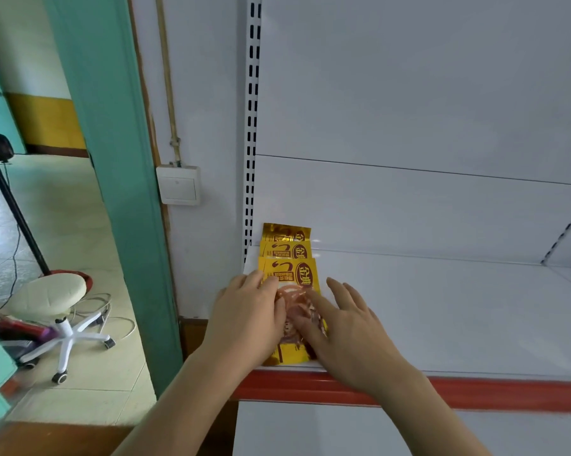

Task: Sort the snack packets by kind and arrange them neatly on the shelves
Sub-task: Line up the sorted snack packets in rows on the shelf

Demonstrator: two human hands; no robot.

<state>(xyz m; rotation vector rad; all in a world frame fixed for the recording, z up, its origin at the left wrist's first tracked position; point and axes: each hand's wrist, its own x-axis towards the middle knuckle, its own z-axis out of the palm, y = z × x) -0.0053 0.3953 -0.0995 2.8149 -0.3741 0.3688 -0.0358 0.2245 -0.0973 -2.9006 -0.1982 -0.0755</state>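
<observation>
Three yellow-gold snack packets lie in an overlapping row at the left end of the white shelf (442, 307), running from front to back. The front packet (290, 274) has a clear window showing brown snack pieces; the middle packet (285, 250) and the back packet (285, 232) show only their top parts. My left hand (248, 311) rests flat on the left side of the front packet, fingers straight. On the packet's right side lies my right hand (340, 324), fingers spread and straight, pressing it down. Much of the front packet is hidden under both hands.
The shelf has a red front strip (475, 393) and a slotted white upright (252, 126) at its left. A light switch (178, 185) and a teal door frame (113, 159) stand left of it. A round stool (48, 296) sits on the tiled floor beyond.
</observation>
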